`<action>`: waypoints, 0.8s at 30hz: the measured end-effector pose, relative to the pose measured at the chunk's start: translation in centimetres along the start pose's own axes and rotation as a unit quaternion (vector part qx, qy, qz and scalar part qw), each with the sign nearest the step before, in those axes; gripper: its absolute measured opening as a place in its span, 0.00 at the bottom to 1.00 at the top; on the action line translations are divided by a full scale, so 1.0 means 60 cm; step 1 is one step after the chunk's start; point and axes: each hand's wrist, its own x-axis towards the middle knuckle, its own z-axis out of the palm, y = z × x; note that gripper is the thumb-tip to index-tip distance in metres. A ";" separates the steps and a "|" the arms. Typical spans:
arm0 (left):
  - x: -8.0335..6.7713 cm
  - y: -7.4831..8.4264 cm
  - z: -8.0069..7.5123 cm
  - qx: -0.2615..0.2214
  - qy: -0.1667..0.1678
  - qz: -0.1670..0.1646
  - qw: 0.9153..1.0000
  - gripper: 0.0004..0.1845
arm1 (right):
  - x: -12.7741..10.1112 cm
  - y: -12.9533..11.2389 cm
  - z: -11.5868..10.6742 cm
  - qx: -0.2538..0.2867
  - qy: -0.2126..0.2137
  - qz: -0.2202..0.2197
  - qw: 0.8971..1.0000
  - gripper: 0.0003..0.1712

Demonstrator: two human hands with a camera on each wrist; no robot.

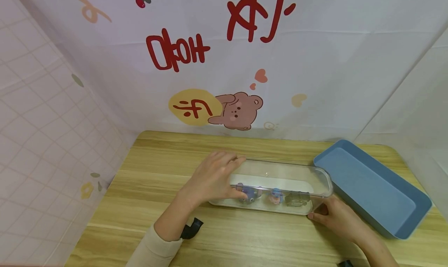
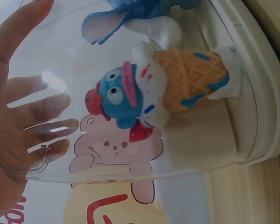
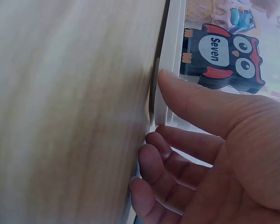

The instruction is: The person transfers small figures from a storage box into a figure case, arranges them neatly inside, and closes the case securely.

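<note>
A clear display box with a white base [image 1: 273,209] sits on the wooden table, its transparent cover [image 1: 280,170] over several small figures. My left hand [image 1: 215,177] spans the cover's left part from above, thumb on the front face and fingers over the far side. At the box's right end, my right hand [image 1: 337,216] pinches the base's edge, thumb above and fingers lower down. Inside stand a blue figure [image 1: 249,193], an ice-cream-cone figure [image 2: 191,79] with a blue face, and an owl figure [image 3: 228,56] marked "Seven".
A blue tray [image 1: 374,185] lies angled to the right, close to the box's right end and my right hand. Behind the table hangs a white printed cloth [image 1: 329,72] with a bear and red lettering. A black wrist strap [image 1: 192,229] shows by my left sleeve.
</note>
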 end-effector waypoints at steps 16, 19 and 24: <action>-0.007 -0.003 0.011 0.011 -0.003 0.001 1.000 0.56 | 0.001 0.000 -0.001 0.009 -0.013 0.022 1.000 0.20; -0.008 -0.003 0.013 0.013 -0.003 -0.001 1.000 0.56 | 0.000 0.000 -0.001 0.015 -0.012 0.019 1.000 0.21; -0.010 -0.003 0.016 0.009 0.000 -0.002 1.000 0.56 | 0.000 0.002 0.001 0.010 -0.002 0.014 1.000 0.22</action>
